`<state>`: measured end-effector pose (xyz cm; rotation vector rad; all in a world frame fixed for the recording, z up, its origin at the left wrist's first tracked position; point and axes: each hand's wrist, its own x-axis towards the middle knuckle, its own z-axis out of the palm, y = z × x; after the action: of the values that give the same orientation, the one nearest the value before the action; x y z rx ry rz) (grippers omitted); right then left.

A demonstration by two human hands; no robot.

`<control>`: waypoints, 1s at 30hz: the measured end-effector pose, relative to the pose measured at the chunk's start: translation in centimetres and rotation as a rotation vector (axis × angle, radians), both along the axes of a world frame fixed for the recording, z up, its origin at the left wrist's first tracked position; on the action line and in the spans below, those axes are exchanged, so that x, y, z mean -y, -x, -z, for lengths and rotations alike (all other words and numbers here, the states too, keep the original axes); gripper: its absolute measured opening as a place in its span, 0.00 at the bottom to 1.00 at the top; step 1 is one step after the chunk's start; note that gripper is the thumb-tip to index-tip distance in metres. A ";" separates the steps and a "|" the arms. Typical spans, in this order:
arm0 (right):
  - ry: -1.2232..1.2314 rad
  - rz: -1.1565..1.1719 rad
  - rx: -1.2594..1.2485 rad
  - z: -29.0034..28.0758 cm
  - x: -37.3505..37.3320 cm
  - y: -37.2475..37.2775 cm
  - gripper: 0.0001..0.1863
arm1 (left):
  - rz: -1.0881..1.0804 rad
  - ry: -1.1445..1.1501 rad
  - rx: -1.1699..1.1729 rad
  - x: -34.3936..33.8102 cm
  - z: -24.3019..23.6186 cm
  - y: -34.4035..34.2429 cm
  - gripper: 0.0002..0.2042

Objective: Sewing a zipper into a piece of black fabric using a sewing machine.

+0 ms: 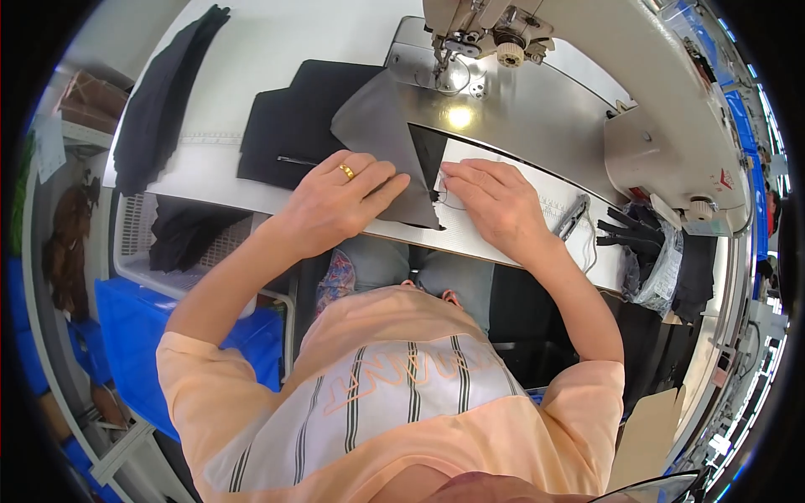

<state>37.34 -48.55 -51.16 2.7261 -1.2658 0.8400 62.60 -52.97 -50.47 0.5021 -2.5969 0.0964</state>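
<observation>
Your work looks partway along. At the far left of the table, a stack (168, 109) of black cloth lies in a long fan; whether those pieces are finished or waiting, I can't tell. The black piece (306, 109) you are handling lies flat right of it, beside the steel bed (520, 101) and short of the needle (438, 67). A pale-edged slit (296, 161) is already in it, partly under your left hand (340, 201). Its grey flap (377, 126) is turned up toward the bed, and the lower end, near the table edge, looks ragged, so trimming or stitching there may be what is left.

Your left fingers are bent over the flap; I can't tell whether they pinch it or only press. Your right hand (499, 205) is just beyond the flap, fingers bunched at a fine thread (449, 199); whether they grip it is hidden.

The tabletop (220, 159) is white with a printed scale. Below its left side are a basket (134, 230) of dark cloth and a blue bin (138, 323), with a shelf past them. On the right, beyond your right hand, lie snips (572, 218), then black strips (633, 235) by a plastic bag (658, 272). The machine arm (620, 63) rises above these, and cardboard (650, 436) stands lower right.
</observation>
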 end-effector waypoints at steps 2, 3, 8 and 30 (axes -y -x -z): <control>-0.092 0.033 0.048 0.4 -0.2 0.7 0.18 | 0.009 -0.020 0.018 0.2 0.1 -0.1 0.20; -0.168 0.062 0.095 0.3 0.0 0.9 0.20 | 0.015 -0.024 0.033 0.4 0.0 -0.1 0.19; -0.120 0.049 -0.122 -0.1 1.9 0.3 0.24 | 0.037 -0.077 0.174 1.1 -1.5 0.1 0.19; -0.098 0.088 -0.131 0.7 2.0 0.1 0.20 | 0.053 -0.095 0.041 -0.4 0.6 0.6 0.15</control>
<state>37.21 -50.50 -51.82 2.7223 -1.4231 0.5964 61.97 -52.61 -51.11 0.4694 -2.6622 -0.0351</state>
